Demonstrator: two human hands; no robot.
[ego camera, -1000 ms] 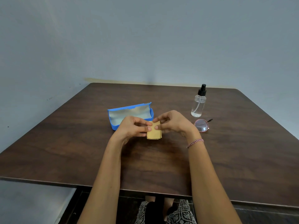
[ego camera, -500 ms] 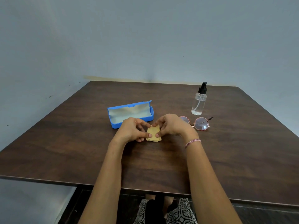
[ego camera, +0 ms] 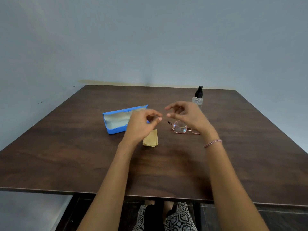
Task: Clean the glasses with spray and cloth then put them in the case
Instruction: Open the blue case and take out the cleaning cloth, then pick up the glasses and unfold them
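A folded tan cloth (ego camera: 150,138) lies flat on the brown table (ego camera: 66,155), just below my left hand (ego camera: 141,124). That hand hovers above it, fingers curled but apart, holding nothing. My right hand (ego camera: 188,117) hovers above the pink-rimmed glasses (ego camera: 180,128), fingers spread and empty; it hides the glasses' right side. The blue case (ego camera: 116,121) lies open behind my left hand, showing its pale lining. A clear spray bottle (ego camera: 198,98) with a black top stands upright behind my right hand.
The table's near edge runs across the bottom of the view, with my patterned lap below it. A plain grey-blue wall rises behind the table's far edge.
Both hands let go of the folded cloth and lifted off the table. The cloth now lies on the wood by itself. The view tilted, so things sit lower in frame.
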